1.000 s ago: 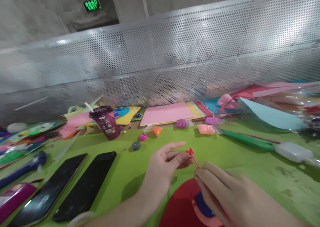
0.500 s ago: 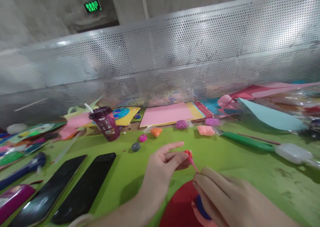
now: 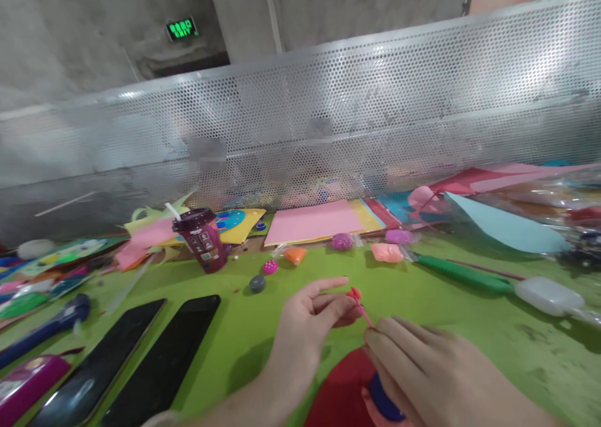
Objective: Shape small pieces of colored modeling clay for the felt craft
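Note:
Between the thumb and fingers of my left hand (image 3: 312, 314) is a small piece of orange-red clay (image 3: 354, 293), with the index finger stretched out above it. My right hand (image 3: 422, 358) is closed round a thin pink stick (image 3: 364, 315), whose far tip touches the clay. Below the hands lies a red disc (image 3: 340, 389), partly covered by my right hand. On it sits a dark blue round piece (image 3: 384, 399) with a pink edge beside it.
Two black phones (image 3: 164, 358) lie at left, near a purple cup with a straw (image 3: 201, 239). Bagged clay lumps (image 3: 295, 255) and coloured paper sheets (image 3: 310, 221) line the back, before a perforated metal screen (image 3: 291, 120). A green-handled tool (image 3: 464, 273) lies at right.
The view has tilted up slightly, so the table sits lower in the picture. Both hands keep nearly the same pose, and less of the orange-red clay shows at my left fingertips.

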The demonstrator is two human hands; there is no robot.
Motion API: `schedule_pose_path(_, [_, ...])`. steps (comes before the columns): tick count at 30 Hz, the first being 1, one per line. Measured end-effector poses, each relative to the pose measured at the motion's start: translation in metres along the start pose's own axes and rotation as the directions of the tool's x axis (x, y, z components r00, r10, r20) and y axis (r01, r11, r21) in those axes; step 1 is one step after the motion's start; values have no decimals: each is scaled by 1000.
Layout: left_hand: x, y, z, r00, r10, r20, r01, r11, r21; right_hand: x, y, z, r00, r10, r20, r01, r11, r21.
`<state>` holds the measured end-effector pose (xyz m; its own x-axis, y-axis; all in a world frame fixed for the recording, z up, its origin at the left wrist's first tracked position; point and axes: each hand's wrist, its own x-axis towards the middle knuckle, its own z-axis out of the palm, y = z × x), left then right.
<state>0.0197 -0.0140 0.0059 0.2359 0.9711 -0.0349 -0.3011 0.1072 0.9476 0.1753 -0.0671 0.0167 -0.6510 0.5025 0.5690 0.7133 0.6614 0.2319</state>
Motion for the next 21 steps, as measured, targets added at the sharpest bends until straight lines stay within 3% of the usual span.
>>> schedule_pose_path(11, [2, 1, 1, 1000, 8, 4, -8, 1000, 24, 2, 2, -3, 1000, 6, 19, -5, 999, -47])
schedule_pose_path(15, [12, -2, -7, 998, 48, -28, -41, 979, 201, 0, 6, 0, 999, 28, 43, -27, 999, -20])
schedule_pose_path(18, [19, -2, -16, 999, 41, 26, -48, 905, 422, 1, 16, 4, 967, 237, 89, -246, 962, 121])
schedule_pose_path(21, [20, 2, -19, 989, 76, 123, -134, 805, 578, 5, 30, 6, 855, 476, 206, -518, 801, 301])
